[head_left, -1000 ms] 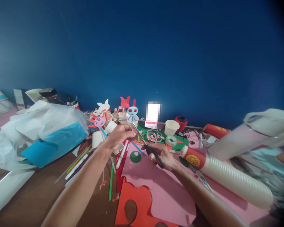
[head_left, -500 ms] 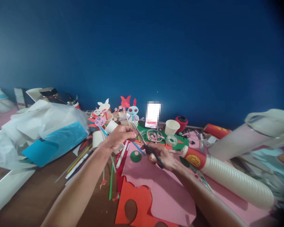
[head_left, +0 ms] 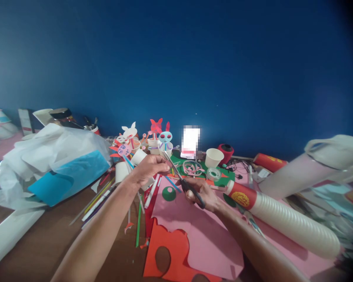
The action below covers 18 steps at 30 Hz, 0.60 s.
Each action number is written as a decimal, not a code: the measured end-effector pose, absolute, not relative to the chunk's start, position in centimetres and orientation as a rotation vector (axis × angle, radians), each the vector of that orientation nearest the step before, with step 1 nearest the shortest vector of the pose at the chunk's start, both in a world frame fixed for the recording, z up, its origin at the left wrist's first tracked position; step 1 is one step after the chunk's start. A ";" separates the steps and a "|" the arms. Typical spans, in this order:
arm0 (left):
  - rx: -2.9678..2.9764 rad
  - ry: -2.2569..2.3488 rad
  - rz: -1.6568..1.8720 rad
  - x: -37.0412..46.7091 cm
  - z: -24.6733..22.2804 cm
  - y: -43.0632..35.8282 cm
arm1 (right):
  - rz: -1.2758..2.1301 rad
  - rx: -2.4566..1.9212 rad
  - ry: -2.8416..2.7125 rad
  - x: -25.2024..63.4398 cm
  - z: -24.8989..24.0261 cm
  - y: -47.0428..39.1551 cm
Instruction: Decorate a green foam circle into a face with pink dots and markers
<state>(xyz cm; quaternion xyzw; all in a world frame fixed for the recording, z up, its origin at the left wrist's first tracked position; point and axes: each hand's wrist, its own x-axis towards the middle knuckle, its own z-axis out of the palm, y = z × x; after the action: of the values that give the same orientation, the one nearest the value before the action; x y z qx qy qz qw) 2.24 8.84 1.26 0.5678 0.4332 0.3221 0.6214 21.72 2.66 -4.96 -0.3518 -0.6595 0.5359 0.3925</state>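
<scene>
My right hand (head_left: 201, 192) is wrapped round the black handles of a pair of scissors (head_left: 176, 172), whose blades point up and to the left. The blade tips reach beside the fingertips of my left hand (head_left: 151, 168), which is closed in a pinch. Whatever sits in that pinch is too small to make out. Below the blades a thin blue strip (head_left: 173, 183) slants over pink paper (head_left: 206, 227). On that paper lies a green disc (head_left: 168, 193) with a smaller pink circle on it.
Paper-cup figures, one with a blue rabbit head (head_left: 165, 137), stand at the back beside a bright blurred screen (head_left: 190, 141). Stacked paper cups (head_left: 297, 223) lie to the right. Orange paper with cut-outs (head_left: 176, 254) is in front, a white plastic bag (head_left: 55, 145) at left.
</scene>
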 end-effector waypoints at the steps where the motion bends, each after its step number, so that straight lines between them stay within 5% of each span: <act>1: 1.307 0.994 0.736 2.2 1.3 8.9 | 1.360 -0.895 -1.675 21.7 -5.0 2.7; 18: 1.308 0.967 0.759 2.4 1.0 8.9 | 1.339 -0.964 -1.617 21.5 -4.6 2.5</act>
<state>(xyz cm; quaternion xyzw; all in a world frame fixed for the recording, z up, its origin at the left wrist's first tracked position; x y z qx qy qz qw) 2.39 8.90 1.00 0.5696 0.4211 0.3307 0.6236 21.47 2.53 -4.58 -0.3819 -0.6402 0.5303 0.4038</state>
